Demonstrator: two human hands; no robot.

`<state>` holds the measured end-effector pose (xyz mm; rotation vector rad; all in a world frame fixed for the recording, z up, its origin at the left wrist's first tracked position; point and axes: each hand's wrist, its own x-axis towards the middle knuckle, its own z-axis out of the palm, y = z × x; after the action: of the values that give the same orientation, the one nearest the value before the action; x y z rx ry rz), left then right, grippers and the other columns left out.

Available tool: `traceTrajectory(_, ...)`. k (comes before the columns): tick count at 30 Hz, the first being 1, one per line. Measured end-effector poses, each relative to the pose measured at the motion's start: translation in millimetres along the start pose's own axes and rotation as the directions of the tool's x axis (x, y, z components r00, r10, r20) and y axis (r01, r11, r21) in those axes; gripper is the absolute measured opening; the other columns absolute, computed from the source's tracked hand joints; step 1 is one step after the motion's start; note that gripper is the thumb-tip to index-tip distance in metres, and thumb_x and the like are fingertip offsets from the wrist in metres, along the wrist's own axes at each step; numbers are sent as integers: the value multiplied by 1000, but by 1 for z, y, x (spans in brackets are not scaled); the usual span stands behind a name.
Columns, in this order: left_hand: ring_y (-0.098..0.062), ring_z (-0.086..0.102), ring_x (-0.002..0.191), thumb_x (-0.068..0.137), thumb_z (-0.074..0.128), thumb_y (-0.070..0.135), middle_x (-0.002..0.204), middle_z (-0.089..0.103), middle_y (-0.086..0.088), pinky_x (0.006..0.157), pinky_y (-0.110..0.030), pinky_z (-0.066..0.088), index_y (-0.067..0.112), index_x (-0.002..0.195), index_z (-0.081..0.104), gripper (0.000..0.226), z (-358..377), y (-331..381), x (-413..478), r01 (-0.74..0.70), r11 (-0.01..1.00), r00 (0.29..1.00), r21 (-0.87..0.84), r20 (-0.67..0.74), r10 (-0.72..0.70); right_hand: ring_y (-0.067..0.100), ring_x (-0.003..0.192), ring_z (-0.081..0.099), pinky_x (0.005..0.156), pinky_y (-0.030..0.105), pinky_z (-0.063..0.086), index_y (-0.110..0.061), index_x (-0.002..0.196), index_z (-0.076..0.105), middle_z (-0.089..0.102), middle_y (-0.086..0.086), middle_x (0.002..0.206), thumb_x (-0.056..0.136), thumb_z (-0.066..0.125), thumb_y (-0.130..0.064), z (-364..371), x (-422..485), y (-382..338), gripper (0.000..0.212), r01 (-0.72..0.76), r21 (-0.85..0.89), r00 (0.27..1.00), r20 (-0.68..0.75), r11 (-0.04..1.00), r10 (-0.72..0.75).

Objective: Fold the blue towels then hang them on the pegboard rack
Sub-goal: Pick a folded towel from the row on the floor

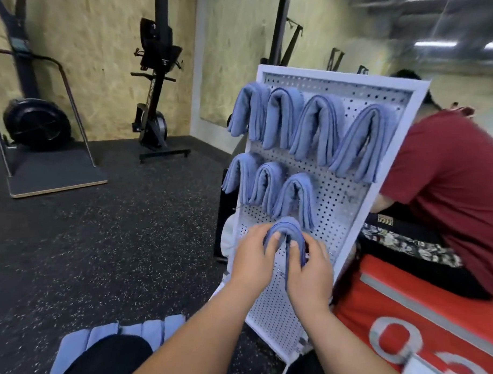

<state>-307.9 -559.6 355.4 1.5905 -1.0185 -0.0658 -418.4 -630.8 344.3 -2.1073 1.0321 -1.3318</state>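
Observation:
A white pegboard rack (343,195) leans upright in front of me. Several folded blue towels (320,128) hang over its pegs in two rows. Lower down, one more folded blue towel (287,228) is draped over a peg. My left hand (254,254) grips its left side and my right hand (306,270) grips its right side, thumbs on the front. A blue padded mat (106,338) lies on the floor under my knee.
A person in a red shirt (447,177) sits behind the rack on the right. A red box (419,318) stands at the lower right. Black exercise machines (157,80) stand at the back left on dark speckled rubber floor (126,238).

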Motion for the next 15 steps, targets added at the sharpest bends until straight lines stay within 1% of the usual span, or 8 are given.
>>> traceTrajectory(3,-2,64,110,111,48,44,119,67,18,96,-34,55,37,131,66,28,13,23,12,-38,996,999,-85,2,38,23,112,62,95,39,50,-15,129,67,62,-1,120,105,59,-32,-19,13,-2,30,27,-11,994,-107,1000,-28)
traceTrajectory(7,-2,64,117,110,45,48,127,67,18,101,-37,55,36,137,62,34,24,49,27,-99,989,994,-109,-48,95,26,109,62,96,46,51,-14,126,67,61,0,115,105,61,-27,-41,32,-10,25,119,-15,971,-208,993,-119)
traceTrajectory(9,0,62,119,111,47,45,129,67,17,103,-33,53,34,139,62,35,24,63,33,-137,985,989,-105,-72,130,25,108,63,93,50,52,-19,126,66,62,-2,115,106,57,-33,-49,43,-13,25,158,-41,954,-253,987,-163)
traceTrajectory(11,4,61,115,111,49,39,127,68,17,100,-24,51,32,138,64,32,24,76,39,-170,979,984,-112,-72,163,26,108,64,90,52,53,-22,125,65,62,-4,116,105,52,-41,-55,54,-14,30,178,-86,935,-295,980,-196)
traceTrajectory(13,12,60,109,111,50,37,124,68,18,94,-13,47,33,135,65,29,24,84,46,-191,974,981,-120,-52,186,27,110,64,91,52,54,-21,126,65,61,-3,118,104,50,-44,-59,61,-16,35,158,-73,933,-315,985,-173)
traceTrajectory(15,13,61,104,111,50,37,119,70,17,89,-11,46,33,133,67,28,26,89,53,-198,974,980,-113,-17,197,26,112,63,94,49,53,-19,126,66,61,-1,118,104,51,-41,-63,67,-16,35,141,-36,934,-326,989,-145)
